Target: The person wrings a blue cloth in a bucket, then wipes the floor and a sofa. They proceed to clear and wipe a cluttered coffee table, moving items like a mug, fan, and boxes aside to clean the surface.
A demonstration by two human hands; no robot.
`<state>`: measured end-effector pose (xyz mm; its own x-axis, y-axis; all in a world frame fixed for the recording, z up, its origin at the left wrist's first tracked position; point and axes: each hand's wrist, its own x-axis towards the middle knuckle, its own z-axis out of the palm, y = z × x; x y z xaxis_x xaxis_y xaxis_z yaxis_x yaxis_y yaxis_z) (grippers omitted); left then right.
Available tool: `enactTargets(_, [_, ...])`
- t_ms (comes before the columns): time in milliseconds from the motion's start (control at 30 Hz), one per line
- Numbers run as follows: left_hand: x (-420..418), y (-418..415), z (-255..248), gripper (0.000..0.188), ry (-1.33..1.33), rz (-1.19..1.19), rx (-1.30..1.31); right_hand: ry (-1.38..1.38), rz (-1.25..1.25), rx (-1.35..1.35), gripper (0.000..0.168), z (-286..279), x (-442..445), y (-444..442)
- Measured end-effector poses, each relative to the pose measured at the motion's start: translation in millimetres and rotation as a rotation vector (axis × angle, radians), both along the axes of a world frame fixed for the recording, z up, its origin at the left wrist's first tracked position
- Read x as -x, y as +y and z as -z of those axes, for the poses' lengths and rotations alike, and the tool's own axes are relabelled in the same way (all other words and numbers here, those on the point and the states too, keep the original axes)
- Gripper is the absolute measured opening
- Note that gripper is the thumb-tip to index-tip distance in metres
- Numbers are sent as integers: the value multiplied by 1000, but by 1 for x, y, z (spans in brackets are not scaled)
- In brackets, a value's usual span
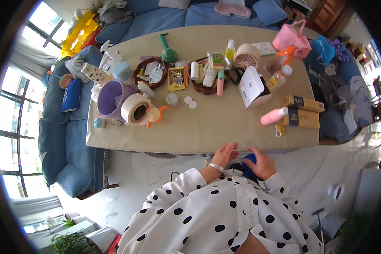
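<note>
My left hand [223, 155], with a silver bangle at its wrist, hovers at the near edge of the table [190, 133]. My right hand [262, 163] is a short way to its right, thumb spread from the fingers. Nothing shows in either hand. A dark blue object [250, 165] is partly hidden behind my right hand; I cannot tell what it is. On the table beyond that hand lie a pink bottle with a white cap [273, 116] and small scissors with yellow-and-white handles [279, 130]. Two white discs [190, 102] lie farther in.
A purple bin [112, 98], a white fan-like device [136, 109] and an orange-handled bottle [156, 116] crowd the left side. Two brown trays [150, 73] hold small items. An open white box [251, 87] and cardboard boxes [301, 111] stand right. Blue sofas [165, 22] surround the table.
</note>
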<state>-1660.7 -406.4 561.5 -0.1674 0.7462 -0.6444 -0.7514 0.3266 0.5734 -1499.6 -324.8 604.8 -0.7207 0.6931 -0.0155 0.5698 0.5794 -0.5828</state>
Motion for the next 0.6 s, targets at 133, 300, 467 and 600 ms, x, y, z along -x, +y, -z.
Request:
enactTargets(133, [-36,19,22,45,186,122,-176,-225,-29,44,47,-1,5,-2])
enactTargets(300, [-82,49,-13,46,203,63,-171,-36,30,-8,27,19,-45,17])
enactTargets(467, [-121,95,-14,54,-1,137,-24,131,165,-20,18,18,-101,50])
enactTargets(600, [-141,128,14,67,487,66,-83,283,247,61,14,26,-148,88])
